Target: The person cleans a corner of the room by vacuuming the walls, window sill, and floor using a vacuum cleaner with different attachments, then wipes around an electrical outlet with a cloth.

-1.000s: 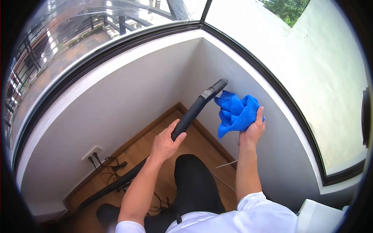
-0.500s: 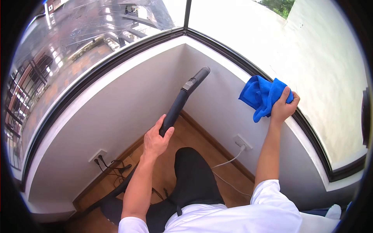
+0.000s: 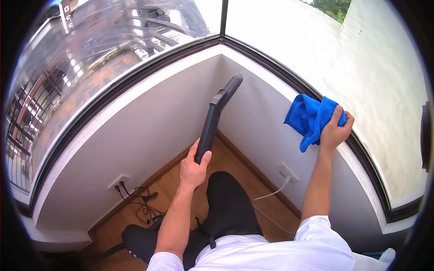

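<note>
My left hand [image 3: 193, 168] is closed around the lower end of a dark grey vacuum cleaner handle [image 3: 209, 128]. The handle points up and away from me, its bent tip in front of the wall corner below the window. Over at the right, my right hand [image 3: 335, 131] grips a crumpled blue cloth [image 3: 312, 118]. The cloth lies over the white sill and dark window frame, with a loose fold hanging down the wall side. Whether it presses on the frame I cannot tell.
Low white walls [image 3: 149, 122] meet in a corner under large window panes. A left wall socket [image 3: 118, 181] holds black plugs, with tangled black cables [image 3: 147, 207] on the wooden floor. A white cord [image 3: 271, 193] runs from the right wall socket [image 3: 288, 171]. My bent knee [image 3: 230, 194] is between.
The view has shifted slightly, so the walls sit further right and lower. My left hand moved a little right, and the handle stands slightly steeper. The cloth remains in my right hand.
</note>
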Motion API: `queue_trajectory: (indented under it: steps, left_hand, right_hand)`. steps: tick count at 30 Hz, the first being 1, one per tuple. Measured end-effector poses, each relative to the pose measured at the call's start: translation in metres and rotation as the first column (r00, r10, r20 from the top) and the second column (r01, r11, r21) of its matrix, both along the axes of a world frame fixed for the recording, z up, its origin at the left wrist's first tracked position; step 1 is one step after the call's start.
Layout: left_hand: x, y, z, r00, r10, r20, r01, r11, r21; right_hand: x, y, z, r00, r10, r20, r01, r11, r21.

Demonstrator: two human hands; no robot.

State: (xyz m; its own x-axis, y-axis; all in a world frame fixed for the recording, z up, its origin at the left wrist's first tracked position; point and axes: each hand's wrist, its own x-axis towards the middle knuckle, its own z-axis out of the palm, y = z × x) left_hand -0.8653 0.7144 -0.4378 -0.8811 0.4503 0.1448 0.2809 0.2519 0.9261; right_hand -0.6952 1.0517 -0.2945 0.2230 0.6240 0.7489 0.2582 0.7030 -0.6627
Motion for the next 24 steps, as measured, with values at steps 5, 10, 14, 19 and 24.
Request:
queue_trajectory:
  steps: [5, 10, 14, 19, 24]
  left_hand:
    - [-0.004, 0.007, 0.025, 0.991, -0.124, 0.056, 0.131, 0.98, -0.149]
    - [-0.005, -0.016, 0.051, 0.973, -0.197, 0.118, 0.226, 0.908, -0.353]
    - [-0.021, -0.016, 0.051, 0.978, -0.094, 0.184, 0.114, 0.988, -0.101]
    - [-0.009, -0.004, 0.042, 0.928, -0.204, 0.31, 0.247, 0.963, -0.104]
    - [-0.017, -0.023, 0.017, 0.964, -0.204, 0.171, 0.225, 0.968, -0.11]
  right_hand:
    - [-0.001, 0.0, 0.0, 1.0, 0.004, 0.005, -0.005, 0.999, 0.032]
    - [-0.001, 0.001, -0.002, 1.0, 0.021, -0.001, -0.021, 0.999, 0.028]
    - [-0.002, 0.001, -0.003, 0.999, 0.035, -0.02, -0.034, 0.999, 0.024]
    - [-0.001, -0.002, -0.001, 0.999, 0.043, -0.021, -0.042, 0.999, 0.014]
    - [-0.003, -0.001, -0.001, 1.0, -0.009, 0.004, 0.009, 1.0, 0.03]
